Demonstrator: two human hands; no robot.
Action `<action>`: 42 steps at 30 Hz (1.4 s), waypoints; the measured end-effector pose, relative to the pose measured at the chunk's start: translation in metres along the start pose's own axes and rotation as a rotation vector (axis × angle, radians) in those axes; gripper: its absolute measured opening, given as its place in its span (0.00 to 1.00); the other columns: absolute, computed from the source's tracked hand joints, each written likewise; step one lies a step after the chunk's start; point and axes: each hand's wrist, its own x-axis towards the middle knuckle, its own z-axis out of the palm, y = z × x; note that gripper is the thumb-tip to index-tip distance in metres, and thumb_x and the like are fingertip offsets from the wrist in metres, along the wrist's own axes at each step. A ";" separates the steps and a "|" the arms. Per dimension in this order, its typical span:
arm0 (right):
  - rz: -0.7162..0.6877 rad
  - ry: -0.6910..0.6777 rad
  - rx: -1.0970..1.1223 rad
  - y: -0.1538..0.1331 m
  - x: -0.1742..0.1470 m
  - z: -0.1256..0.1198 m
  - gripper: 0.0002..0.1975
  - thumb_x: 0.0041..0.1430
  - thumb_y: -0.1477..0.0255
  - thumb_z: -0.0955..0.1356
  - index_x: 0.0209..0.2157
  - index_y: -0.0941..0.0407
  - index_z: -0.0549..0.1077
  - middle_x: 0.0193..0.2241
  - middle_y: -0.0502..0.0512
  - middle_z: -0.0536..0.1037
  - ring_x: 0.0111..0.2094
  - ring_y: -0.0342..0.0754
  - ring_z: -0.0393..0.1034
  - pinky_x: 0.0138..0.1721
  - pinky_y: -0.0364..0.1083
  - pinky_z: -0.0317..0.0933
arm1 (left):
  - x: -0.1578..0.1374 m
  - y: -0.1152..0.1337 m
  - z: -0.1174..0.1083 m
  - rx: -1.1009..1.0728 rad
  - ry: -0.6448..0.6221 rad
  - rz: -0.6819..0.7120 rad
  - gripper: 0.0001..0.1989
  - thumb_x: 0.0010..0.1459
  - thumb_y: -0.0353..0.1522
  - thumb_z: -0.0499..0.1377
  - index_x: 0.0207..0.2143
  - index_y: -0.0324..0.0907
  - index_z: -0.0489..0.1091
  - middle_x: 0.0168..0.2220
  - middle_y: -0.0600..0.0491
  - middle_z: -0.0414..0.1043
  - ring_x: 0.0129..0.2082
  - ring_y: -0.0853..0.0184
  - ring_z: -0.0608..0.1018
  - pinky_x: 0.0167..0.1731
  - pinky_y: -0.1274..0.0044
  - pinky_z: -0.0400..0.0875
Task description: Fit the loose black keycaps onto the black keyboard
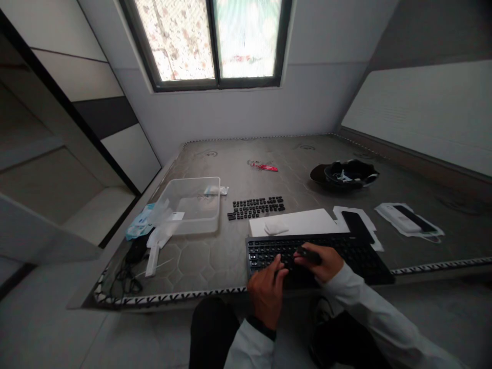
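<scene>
A black keyboard (355, 254) lies along the near edge of a grey quilted mattress (192, 261), and the person's 2 hands are over its left and middle parts. The right hand (323, 262) grips a dark tool (310, 255), its fingers closed around it, with the fingertips near the keys. The left hand (266, 294) is at the keyboard's near side, fingers bent, the thumb and index tips close together; whether they pinch anything I cannot tell.

Loose black keycaps (257, 207) lie in several rows on the mattress, beyond the keyboard's left end. Just behind the keyboard is a flat white box (307, 220), with a crumpled white tissue (275, 227) on it. To the right, a dark phone-like slab (358, 227) lies on white cloth, and a white mask-like item (402, 218) is farther right. A dark cap (346, 174) lies beyond them, while a red packet (266, 167) is near the mattress's middle. On the left stands a clear plastic bin (194, 225), with a blue-and-white packet (140, 221) and black cables (128, 281) beside it.
</scene>
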 end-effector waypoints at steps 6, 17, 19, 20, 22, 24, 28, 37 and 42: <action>0.012 -0.022 -0.161 0.017 0.084 -0.039 0.13 0.53 0.58 0.70 0.35 0.50 0.79 0.32 0.51 0.82 0.35 0.52 0.77 0.38 0.46 0.67 | 0.019 -0.019 -0.019 0.105 0.131 -0.240 0.10 0.64 0.36 0.56 0.40 0.45 0.76 0.35 0.52 0.80 0.26 0.69 0.77 0.36 0.74 0.68; 0.354 -0.395 -0.315 0.089 0.243 0.067 0.08 0.51 0.71 0.73 0.35 0.56 0.81 0.33 0.52 0.83 0.36 0.48 0.76 0.39 0.42 0.67 | 0.038 -0.061 -0.019 -0.164 0.228 -0.728 0.14 0.63 0.42 0.54 0.39 0.42 0.73 0.37 0.50 0.77 0.34 0.65 0.77 0.35 0.77 0.69; 0.414 -0.423 -0.383 0.101 0.254 0.085 0.07 0.50 0.72 0.74 0.33 0.56 0.81 0.31 0.53 0.82 0.36 0.49 0.76 0.38 0.42 0.67 | 0.038 -0.060 -0.017 -0.170 0.189 -0.734 0.13 0.63 0.40 0.54 0.38 0.42 0.73 0.36 0.50 0.77 0.34 0.66 0.77 0.35 0.77 0.69; 0.439 -0.427 -0.407 0.106 0.258 0.092 0.06 0.49 0.72 0.74 0.32 0.57 0.81 0.30 0.53 0.82 0.35 0.50 0.76 0.37 0.43 0.67 | 0.038 -0.059 -0.016 -0.170 0.171 -0.738 0.12 0.63 0.40 0.54 0.38 0.43 0.73 0.36 0.51 0.77 0.33 0.66 0.76 0.35 0.77 0.69; 0.476 -0.429 -0.443 0.115 0.263 0.102 0.06 0.49 0.73 0.74 0.31 0.58 0.81 0.30 0.56 0.82 0.34 0.51 0.76 0.36 0.44 0.66 | 0.038 -0.058 -0.015 -0.172 0.139 -0.744 0.10 0.63 0.38 0.54 0.37 0.43 0.73 0.35 0.52 0.76 0.32 0.67 0.75 0.35 0.77 0.68; 0.499 -0.428 -0.471 0.122 0.266 0.109 0.06 0.49 0.73 0.74 0.32 0.59 0.81 0.31 0.59 0.82 0.35 0.53 0.76 0.37 0.45 0.65 | 0.039 -0.058 -0.014 -0.178 0.117 -0.741 0.09 0.63 0.37 0.54 0.36 0.43 0.73 0.35 0.52 0.76 0.32 0.67 0.75 0.34 0.77 0.68; 0.509 -0.446 -0.487 0.132 0.268 0.115 0.07 0.49 0.72 0.75 0.33 0.58 0.81 0.33 0.58 0.82 0.36 0.52 0.75 0.37 0.44 0.64 | 0.040 -0.058 -0.015 -0.198 0.106 -0.712 0.08 0.63 0.35 0.55 0.36 0.43 0.73 0.35 0.52 0.75 0.34 0.66 0.75 0.35 0.77 0.69; 0.510 -0.506 -0.488 0.140 0.271 0.128 0.04 0.45 0.75 0.76 0.26 0.53 0.79 0.29 0.53 0.82 0.35 0.51 0.75 0.40 0.45 0.66 | 0.041 -0.058 -0.014 -0.201 0.097 -0.711 0.08 0.62 0.34 0.55 0.35 0.43 0.72 0.34 0.52 0.75 0.33 0.66 0.75 0.34 0.76 0.69; 0.498 -0.519 -0.495 0.141 0.272 0.129 0.03 0.47 0.74 0.75 0.27 0.54 0.79 0.30 0.53 0.81 0.36 0.50 0.75 0.39 0.44 0.65 | 0.042 -0.058 -0.014 -0.207 0.096 -0.712 0.08 0.63 0.34 0.54 0.35 0.43 0.72 0.34 0.52 0.75 0.33 0.66 0.75 0.34 0.77 0.69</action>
